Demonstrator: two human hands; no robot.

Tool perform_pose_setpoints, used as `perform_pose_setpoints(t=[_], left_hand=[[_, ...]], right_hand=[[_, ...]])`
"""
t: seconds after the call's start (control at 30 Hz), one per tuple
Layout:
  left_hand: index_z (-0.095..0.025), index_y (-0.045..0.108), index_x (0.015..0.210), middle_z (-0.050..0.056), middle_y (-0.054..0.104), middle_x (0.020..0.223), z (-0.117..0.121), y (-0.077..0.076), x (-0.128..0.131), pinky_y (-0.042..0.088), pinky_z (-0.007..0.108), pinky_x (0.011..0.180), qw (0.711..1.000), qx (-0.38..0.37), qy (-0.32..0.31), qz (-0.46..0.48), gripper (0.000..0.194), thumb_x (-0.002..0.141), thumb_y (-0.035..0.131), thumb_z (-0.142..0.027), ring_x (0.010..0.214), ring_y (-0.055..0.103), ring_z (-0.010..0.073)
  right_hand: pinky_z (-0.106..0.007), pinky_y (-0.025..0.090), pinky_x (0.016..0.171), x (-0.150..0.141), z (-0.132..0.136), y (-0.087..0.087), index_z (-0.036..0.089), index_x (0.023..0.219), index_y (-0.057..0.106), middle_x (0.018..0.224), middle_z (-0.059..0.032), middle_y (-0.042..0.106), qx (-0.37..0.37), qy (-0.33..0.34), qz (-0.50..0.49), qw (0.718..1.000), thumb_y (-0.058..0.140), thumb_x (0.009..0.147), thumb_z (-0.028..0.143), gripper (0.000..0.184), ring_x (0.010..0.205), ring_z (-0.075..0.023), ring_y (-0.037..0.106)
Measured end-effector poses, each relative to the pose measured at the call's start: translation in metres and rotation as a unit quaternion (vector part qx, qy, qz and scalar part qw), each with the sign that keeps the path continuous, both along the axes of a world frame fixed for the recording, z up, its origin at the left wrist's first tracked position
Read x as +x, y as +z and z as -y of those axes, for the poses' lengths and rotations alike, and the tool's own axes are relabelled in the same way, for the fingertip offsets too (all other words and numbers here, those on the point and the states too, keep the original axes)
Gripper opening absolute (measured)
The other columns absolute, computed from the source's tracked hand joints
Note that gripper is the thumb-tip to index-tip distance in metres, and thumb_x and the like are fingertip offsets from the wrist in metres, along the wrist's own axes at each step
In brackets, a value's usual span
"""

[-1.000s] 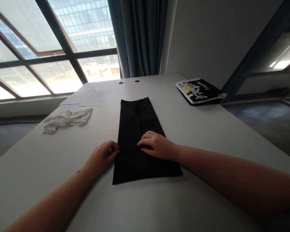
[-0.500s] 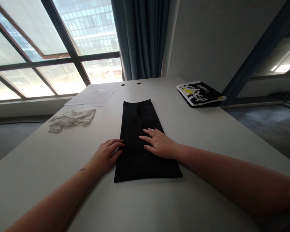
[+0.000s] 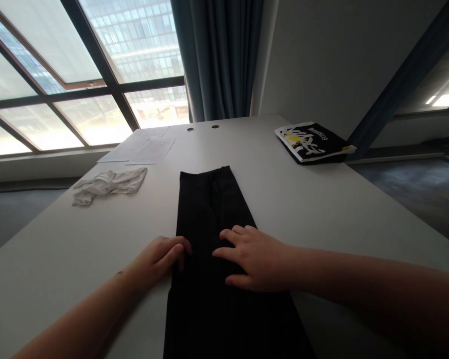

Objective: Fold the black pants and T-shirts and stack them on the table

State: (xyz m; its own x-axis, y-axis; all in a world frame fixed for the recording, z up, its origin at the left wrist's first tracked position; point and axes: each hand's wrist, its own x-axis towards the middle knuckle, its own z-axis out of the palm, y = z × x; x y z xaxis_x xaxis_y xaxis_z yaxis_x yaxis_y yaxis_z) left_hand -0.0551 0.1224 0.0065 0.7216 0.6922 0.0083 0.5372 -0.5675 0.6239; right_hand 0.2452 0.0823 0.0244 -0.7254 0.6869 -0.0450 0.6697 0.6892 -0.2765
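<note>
A black garment that looks like folded trousers [image 3: 209, 199] lies lengthwise on the white table, its near part running out of view at the bottom. My left hand [image 3: 168, 254] rests at its left edge, fingers loosely bent and fingertips on the cloth; no cloth bunches up under them. Across from it, my right hand [image 3: 252, 257] lies over the right side of the garment with spread fingers. The cloth's far edge is slightly uneven, and a crease runs down its middle.
On the white table [image 3: 108, 239], a crumpled pale cloth [image 3: 110, 185] lies at left, with paper sheets [image 3: 149, 149] behind it. A black packet with white and yellow print [image 3: 316, 142] sits at the far right. Two round holes mark the far end, before a blue curtain [image 3: 219, 60].
The garment has shifted toward me and its lower part now extends past the bottom of the view. Both hands have moved nearer on it, and my left fingers are more bent.
</note>
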Motion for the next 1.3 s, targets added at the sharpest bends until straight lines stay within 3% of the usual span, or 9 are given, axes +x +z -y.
perform_pose_setpoints(t=[0.13,0.2,0.3,0.47,0.67,0.8,0.93,1.1,1.3], left_hand=[[-0.024,0.071,0.112,0.007,0.075,0.108,-0.027,-0.018,0.008,0.055,0.038,0.096,0.985,0.129,0.116,-0.001,0.040,0.108,0.038,-0.046,0.103,0.071,0.0242],[-0.026,0.069,0.130,0.009,0.067,0.136,-0.055,-0.027,0.014,0.047,0.045,0.114,0.973,0.176,0.146,-0.018,0.042,0.107,0.040,-0.046,0.130,0.061,0.0280],[-0.032,0.062,0.145,0.006,0.055,0.155,-0.111,-0.037,0.023,0.037,0.053,0.123,0.964,0.184,0.177,-0.078,0.047,0.109,0.035,-0.045,0.147,0.047,0.0301],[-0.030,0.064,0.144,0.008,0.053,0.158,-0.196,-0.037,0.028,0.038,0.050,0.121,0.928,0.167,0.305,-0.133,0.047,0.101,0.051,-0.047,0.142,0.053,0.0337],[-0.022,0.066,0.135,0.016,0.069,0.133,-0.238,-0.040,0.030,0.044,0.056,0.110,0.898,0.170,0.387,-0.121,0.046,0.096,0.057,-0.046,0.129,0.059,0.0402],[-0.020,0.070,0.108,0.017,0.072,0.122,-0.245,-0.046,0.028,0.048,0.051,0.103,0.903,0.165,0.384,-0.103,0.030,0.094,0.060,-0.045,0.118,0.063,0.0386],[-0.024,0.064,0.104,0.009,0.075,0.107,-0.242,-0.049,0.025,0.051,0.042,0.092,0.917,0.165,0.362,-0.042,0.021,0.097,0.056,-0.042,0.102,0.068,0.0295],[-0.024,0.059,0.096,0.001,0.070,0.085,-0.231,-0.046,0.025,0.050,0.031,0.075,0.909,0.119,0.315,0.245,0.020,0.094,0.059,-0.044,0.080,0.065,0.0202],[-0.023,0.058,0.091,-0.003,0.064,0.073,-0.188,-0.020,0.019,0.047,0.027,0.068,0.866,0.079,0.265,0.417,0.024,0.087,0.071,-0.043,0.066,0.059,0.0142]], right_hand=[[-0.048,0.050,0.107,0.012,-0.045,-0.013,0.020,0.129,0.074,0.128,-0.0146,0.069,0.066,-0.069,-0.100,0.990,0.064,0.100,0.047,0.041,0.120,-0.0324,0.061],[-0.049,0.045,0.113,0.024,-0.086,-0.028,0.019,0.132,0.072,0.133,-0.0150,0.066,0.105,-0.153,-0.120,0.975,0.058,0.102,0.044,0.041,0.126,-0.0319,0.058],[-0.050,0.041,0.117,0.041,-0.149,-0.049,0.022,0.142,0.067,0.145,-0.0156,0.060,0.092,-0.251,-0.065,0.961,0.050,0.106,0.045,0.046,0.134,-0.0330,0.055],[-0.046,0.037,0.120,0.048,-0.222,-0.061,0.023,0.143,0.066,0.146,-0.0137,0.059,0.090,-0.295,-0.046,0.950,0.056,0.102,0.043,0.047,0.135,-0.0322,0.054],[-0.048,0.043,0.113,0.041,-0.266,-0.063,0.018,0.136,0.068,0.141,-0.0185,0.059,0.095,-0.371,-0.064,0.921,0.065,0.093,0.054,0.056,0.131,-0.0377,0.054],[-0.045,0.046,0.107,0.042,-0.275,-0.067,0.019,0.116,0.073,0.127,-0.0157,0.066,0.093,-0.366,-0.107,0.920,0.070,0.088,0.048,0.041,0.120,-0.0337,0.060],[-0.036,0.050,0.088,0.045,-0.267,-0.068,0.021,0.099,0.065,0.097,-0.0059,0.070,0.052,-0.319,-0.247,0.914,0.068,0.083,0.031,0.019,0.090,-0.0227,0.063],[-0.029,0.044,0.067,0.045,-0.246,-0.058,0.026,0.099,0.049,0.074,0.0069,0.060,-0.046,-0.217,-0.435,0.873,0.068,0.080,0.035,0.029,0.065,-0.0149,0.052],[-0.032,0.049,0.075,0.052,-0.196,-0.013,0.028,0.125,0.056,0.086,0.0041,0.068,-0.033,-0.155,-0.465,0.871,0.074,0.081,0.031,0.047,0.076,-0.0167,0.063]])
